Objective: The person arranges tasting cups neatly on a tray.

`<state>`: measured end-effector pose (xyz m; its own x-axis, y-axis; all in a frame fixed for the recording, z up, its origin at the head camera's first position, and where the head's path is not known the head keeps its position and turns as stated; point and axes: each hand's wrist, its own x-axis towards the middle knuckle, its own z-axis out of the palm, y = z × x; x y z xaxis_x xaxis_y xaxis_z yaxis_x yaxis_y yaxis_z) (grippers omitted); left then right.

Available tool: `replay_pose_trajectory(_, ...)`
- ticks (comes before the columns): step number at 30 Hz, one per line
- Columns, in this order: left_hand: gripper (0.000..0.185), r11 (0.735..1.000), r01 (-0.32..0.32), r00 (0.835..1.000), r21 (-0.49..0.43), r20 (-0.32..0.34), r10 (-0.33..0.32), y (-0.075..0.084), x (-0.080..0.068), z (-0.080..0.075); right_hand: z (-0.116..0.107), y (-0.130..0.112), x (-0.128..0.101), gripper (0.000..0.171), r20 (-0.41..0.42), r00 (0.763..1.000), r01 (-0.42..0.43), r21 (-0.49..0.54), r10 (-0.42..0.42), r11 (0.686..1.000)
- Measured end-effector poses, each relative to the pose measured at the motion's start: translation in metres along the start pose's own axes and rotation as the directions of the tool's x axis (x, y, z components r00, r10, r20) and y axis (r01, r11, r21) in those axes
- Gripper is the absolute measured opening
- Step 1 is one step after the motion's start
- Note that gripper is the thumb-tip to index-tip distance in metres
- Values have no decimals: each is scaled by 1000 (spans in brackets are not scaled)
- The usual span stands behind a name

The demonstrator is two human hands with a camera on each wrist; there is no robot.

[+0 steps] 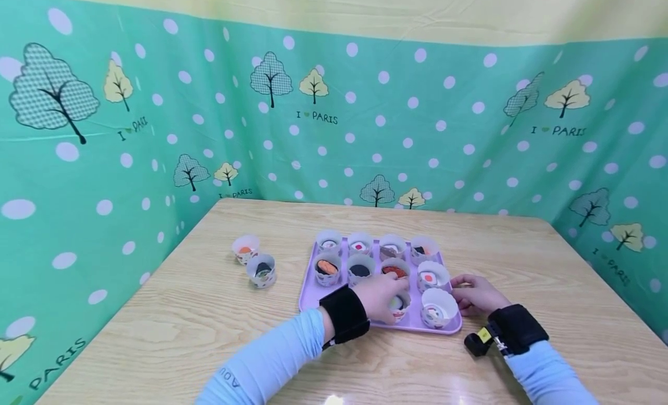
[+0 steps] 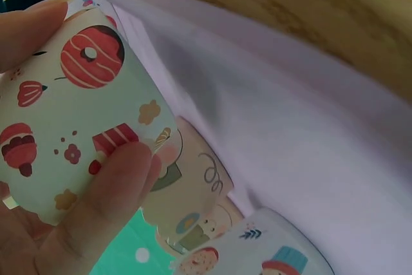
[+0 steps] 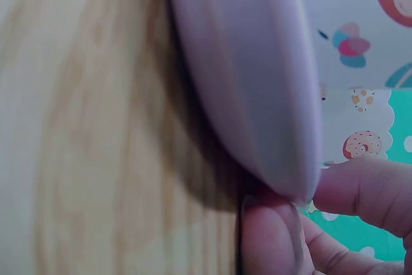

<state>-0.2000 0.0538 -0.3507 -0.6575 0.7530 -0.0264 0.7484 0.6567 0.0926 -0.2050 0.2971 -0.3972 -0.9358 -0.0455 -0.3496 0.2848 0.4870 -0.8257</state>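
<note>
A lavender tray (image 1: 309, 292) bears rows of patterned paper cups with toy-like sushi pieces inside. My left hand (image 1: 378, 297) grips a paper cup (image 2: 84, 107) printed with donuts and cakes, at the tray's front row; in the head view its fingers hide part of this cup. Another front-row cup (image 1: 438, 309) stands at the near right corner. At the tray's right side, my right hand (image 1: 481, 293) pinches the rim (image 3: 283, 127) between thumb and fingers. Behind the left hand are a cup with a red-topped piece (image 1: 395, 270) and one with a dark piece (image 1: 360, 270).
Two more paper cups stand on the wooden table (image 1: 172, 335) left of the tray: one with an orange piece (image 1: 245, 249), one with a dark roll (image 1: 262, 271). A green dotted curtain (image 1: 334, 132) encloses the table's back and sides.
</note>
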Motion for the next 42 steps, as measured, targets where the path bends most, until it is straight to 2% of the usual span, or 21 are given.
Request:
replay_pose_trajectory(9, 52, 1000, 18, 1000, 23, -11, -18, 8, 8, 7, 0, 1, -1, 44, -1, 1000, -3, -2, 3, 1000)
replay_pose_trajectory(21, 63, 997, 83, 996, -3, 28, -83, 12, 8, 10, -1, 1, 2, 45, 12, 1000, 17, -3, -17, 1000)
replay_pose_trajectory(35, 65, 993, 105, 994, -48, 12, -105, 13, 5, 13, 0, -1, -2, 45, -5, 1000, 2, -7, -2, 1000)
replay_pose_trajectory(42, 65, 996, 83, 996, -19, -10, -83, 11, 5, 14, 0, 1, -1, 46, -2, 1000, 3, -10, -3, 1000)
